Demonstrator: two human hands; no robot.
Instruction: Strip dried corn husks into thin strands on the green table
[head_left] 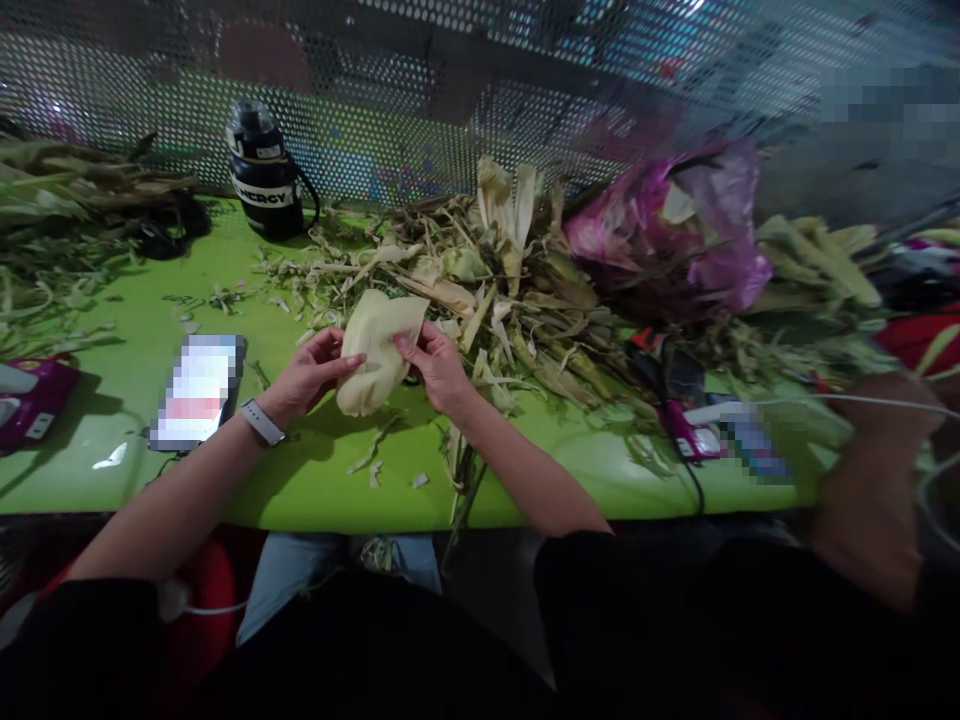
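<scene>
A broad, pale yellow corn husk is spread between my two hands above the green table. My left hand pinches its left edge, thumb on the near face. On the upper right part, my right hand grips the husk between thumb and fingers. The husk curves outward at its bottom end. Just behind it lies a heap of dry husks and shreds, with a few stiff husks standing up in it. Small scraps lie on the table below my hands.
A dark jug stands at the back left, near another heap of husks. A lit phone lies to the left. At the right are a pink plastic bag, a cabled purple device and another person's arm. A perforated metal panel runs behind.
</scene>
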